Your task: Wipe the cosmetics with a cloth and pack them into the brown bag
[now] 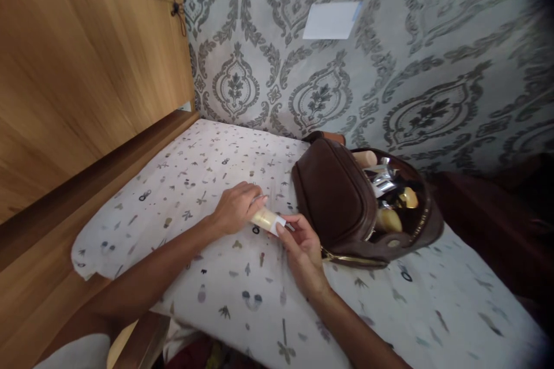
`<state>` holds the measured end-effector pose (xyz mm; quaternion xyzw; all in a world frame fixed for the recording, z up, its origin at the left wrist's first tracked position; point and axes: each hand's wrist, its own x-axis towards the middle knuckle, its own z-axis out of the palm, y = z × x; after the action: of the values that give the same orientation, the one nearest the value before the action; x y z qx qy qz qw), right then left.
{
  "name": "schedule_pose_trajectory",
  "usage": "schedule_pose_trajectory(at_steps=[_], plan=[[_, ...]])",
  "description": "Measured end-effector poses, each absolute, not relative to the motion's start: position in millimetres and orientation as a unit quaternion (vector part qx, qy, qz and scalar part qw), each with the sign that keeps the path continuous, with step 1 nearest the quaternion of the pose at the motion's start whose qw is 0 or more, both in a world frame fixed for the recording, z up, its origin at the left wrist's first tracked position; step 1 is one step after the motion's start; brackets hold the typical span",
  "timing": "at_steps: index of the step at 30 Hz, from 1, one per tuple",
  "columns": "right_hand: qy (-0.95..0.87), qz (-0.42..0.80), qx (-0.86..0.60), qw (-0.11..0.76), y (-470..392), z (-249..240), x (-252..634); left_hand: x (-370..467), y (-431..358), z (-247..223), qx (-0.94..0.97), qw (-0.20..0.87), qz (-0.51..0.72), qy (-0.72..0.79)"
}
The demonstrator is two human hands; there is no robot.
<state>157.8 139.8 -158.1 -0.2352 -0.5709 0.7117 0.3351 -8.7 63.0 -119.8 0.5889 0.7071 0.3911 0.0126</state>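
Observation:
Between my two hands is a small pale-yellow cosmetic bottle (264, 219) with a white end, tilted and held above the patterned sheet. My left hand (238, 206) is closed around its yellow end. The white end is pinched in the fingers of my right hand (303, 251). Just right of my hands sits a dark brown leather bag (335, 196), unzipped at the top. Inside it are a beige-capped container (366, 158), silvery items (383, 179), a gold-coloured item (408, 198) and a yellowish round-ended item (389, 221).
A white sheet (173, 196) printed with small motifs covers the surface. A wooden cabinet (95, 57) borders the left side. Behind is a patterned wall (268, 69) with a white card (332, 20) on it. A dark reddish object (489, 230) stands at the right.

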Motion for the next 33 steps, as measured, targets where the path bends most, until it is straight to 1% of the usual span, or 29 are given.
schedule_pose_trajectory(at_steps=[2,5,7,9,13,18,21,27,33], plan=[[-0.566,0.71,-0.238,0.344,139.9,-158.6,157.6,-11.3,63.5,-116.6,0.557,0.035,0.432,0.709],[-0.552,0.709,-0.246,0.364,140.8,-160.2,157.4,-17.0,65.9,-116.8,0.501,0.101,0.486,0.709],[-0.555,0.707,-0.243,0.365,141.0,-160.7,157.4,-20.2,68.0,-119.7,0.478,0.138,0.501,0.708],[-0.568,0.704,-0.236,0.356,140.5,-160.2,157.2,-22.2,69.4,-122.0,0.463,0.154,0.513,0.706],[-0.59,0.703,-0.226,0.327,138.4,-158.8,156.4,-23.0,69.3,-121.3,0.447,0.15,0.536,0.7],[-0.597,0.69,-0.239,0.333,139.3,-159.4,156.1,-18.7,67.5,-122.6,0.426,0.145,0.561,0.695],[-0.596,0.688,-0.247,0.331,140.6,-158.1,157.5,-15.9,67.0,-126.6,0.449,0.128,0.58,0.667],[-0.602,0.696,-0.248,0.301,138.8,-155.8,157.6,-17.0,67.9,-128.7,0.48,0.069,0.555,0.676],[-0.607,0.694,-0.246,0.3,138.4,-156.1,156.3,-18.9,68.5,-127.1,0.476,0.06,0.581,0.658]])
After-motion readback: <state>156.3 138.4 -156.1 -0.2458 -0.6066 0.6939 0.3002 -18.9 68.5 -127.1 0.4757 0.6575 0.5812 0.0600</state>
